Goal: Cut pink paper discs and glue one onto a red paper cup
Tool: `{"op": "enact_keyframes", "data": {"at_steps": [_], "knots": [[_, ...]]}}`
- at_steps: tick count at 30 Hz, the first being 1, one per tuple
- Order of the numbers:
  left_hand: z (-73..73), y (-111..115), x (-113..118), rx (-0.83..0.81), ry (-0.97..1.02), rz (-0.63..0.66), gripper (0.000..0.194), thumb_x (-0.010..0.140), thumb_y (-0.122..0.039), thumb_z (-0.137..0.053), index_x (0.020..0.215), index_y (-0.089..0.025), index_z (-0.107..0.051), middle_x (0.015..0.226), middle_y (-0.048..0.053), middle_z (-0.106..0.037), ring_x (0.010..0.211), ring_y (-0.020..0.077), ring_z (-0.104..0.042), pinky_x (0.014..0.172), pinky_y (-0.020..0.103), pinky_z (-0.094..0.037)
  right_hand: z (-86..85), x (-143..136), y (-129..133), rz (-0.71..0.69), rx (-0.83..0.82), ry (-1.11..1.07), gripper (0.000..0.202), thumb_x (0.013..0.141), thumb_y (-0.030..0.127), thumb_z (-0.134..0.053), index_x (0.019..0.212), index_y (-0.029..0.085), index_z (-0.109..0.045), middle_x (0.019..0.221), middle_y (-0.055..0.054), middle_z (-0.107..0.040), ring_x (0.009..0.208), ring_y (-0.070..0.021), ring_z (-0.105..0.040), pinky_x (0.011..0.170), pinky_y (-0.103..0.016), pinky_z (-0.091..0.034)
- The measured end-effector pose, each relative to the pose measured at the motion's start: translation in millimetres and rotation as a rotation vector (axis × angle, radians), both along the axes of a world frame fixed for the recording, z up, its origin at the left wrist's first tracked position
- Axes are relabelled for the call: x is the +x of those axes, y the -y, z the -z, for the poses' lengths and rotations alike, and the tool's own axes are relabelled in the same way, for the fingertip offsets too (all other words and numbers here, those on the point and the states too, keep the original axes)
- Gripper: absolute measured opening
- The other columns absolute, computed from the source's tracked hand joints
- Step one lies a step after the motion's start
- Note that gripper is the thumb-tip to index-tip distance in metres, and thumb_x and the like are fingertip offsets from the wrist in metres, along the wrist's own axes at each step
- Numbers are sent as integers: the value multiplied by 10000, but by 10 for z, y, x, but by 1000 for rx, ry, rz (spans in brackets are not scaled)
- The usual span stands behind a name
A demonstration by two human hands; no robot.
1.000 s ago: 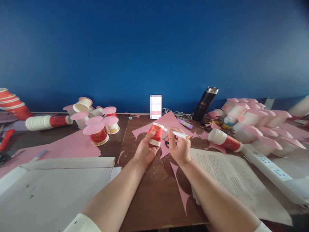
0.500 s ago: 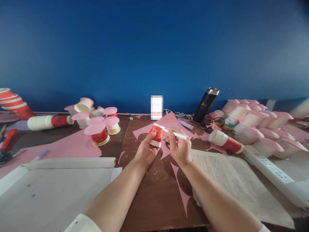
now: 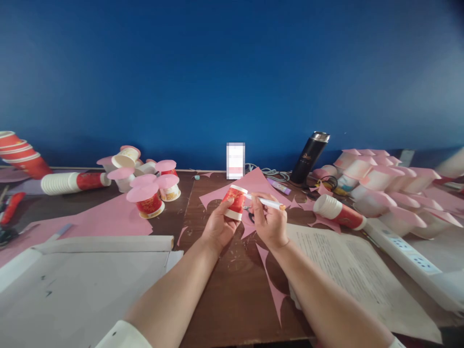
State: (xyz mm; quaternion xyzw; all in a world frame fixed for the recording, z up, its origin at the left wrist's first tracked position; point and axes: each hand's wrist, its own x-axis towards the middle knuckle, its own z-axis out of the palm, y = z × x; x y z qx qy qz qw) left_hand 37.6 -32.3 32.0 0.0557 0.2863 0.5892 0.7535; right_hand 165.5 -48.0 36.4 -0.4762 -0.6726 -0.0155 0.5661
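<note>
My left hand (image 3: 218, 224) is wrapped round a red paper cup (image 3: 235, 200) with gold print and white bands at both ends, held slightly tilted above the table. In my right hand (image 3: 270, 223) is a white pen (image 3: 270, 203) with an orange end, pinched between thumb and fingers. Its tip is at the cup's upper right side; whether it touches I cannot tell. Behind the hands lies a pink paper sheet (image 3: 253, 180) with cut curves. A pair of scissors (image 3: 251, 216) shows partly between my hands.
Cups with pink paper tops (image 3: 145, 195) stand to the left, several more (image 3: 384, 179) at the right. Stacked cups (image 3: 87, 182) lie on their side. A black flask (image 3: 308, 157), a glue stick (image 3: 278, 186), a power strip (image 3: 406, 256) and a printed sheet (image 3: 348, 275) are around.
Almost nothing differs. Both hands keep the same grip on the cup and the pen, with barely any shift.
</note>
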Motion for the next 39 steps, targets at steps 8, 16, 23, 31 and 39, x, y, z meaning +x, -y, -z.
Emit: {"op": "enact_keyframes", "data": {"at_steps": [8, 16, 23, 31, 39], "knots": [[-12, 4, -3, -5, 14, 0, 121, 735, -89, -665, 851, -110, -642, 814, 58, -705, 683, 117, -660, 621, 197, -517, -27, -11, 19, 0, 3, 18, 222, 926, 312, -473, 928, 184, -654, 798, -62, -701, 788, -191, -681, 746, -301, -542], [4, -4, -6, 7, 17, -7, 126, 727, -102, -687, 846, -116, -647, 811, 47, -705, 694, 111, -659, 634, 198, -518, -13, -10, 20, -34, -22, 5, 218, 921, 310, -479, 925, 184, -658, 781, -61, -692, 769, -185, -673, 727, -289, -534], [-3, -5, -9, 5, 16, -11, 115, 729, -99, -684, 835, -115, -641, 812, 50, -700, 696, 113, -656, 633, 199, -515, -11, -17, 23, -31, -23, 7, 227, 921, 308, -477, 902, 183, -666, 802, -61, -693, 756, -176, -667, 708, -281, -532], [4, -3, -13, -1, 17, -15, 101, 732, -92, -673, 823, -120, -636, 805, 50, -697, 691, 116, -653, 648, 208, -517, -11, -23, 23, -44, -28, 8, 224, 917, 305, -483, 880, 187, -670, 852, -62, -699, 766, -173, -670, 701, -274, -534], [11, -10, -13, 2, 29, -16, 126, 717, -88, -688, 826, -126, -637, 796, 37, -695, 687, 106, -650, 641, 196, -515, -7, -21, 32, -50, -39, 10, 216, 914, 298, -489, 899, 182, -670, 844, -60, -697, 745, -162, -672, 682, -256, -538]]}}
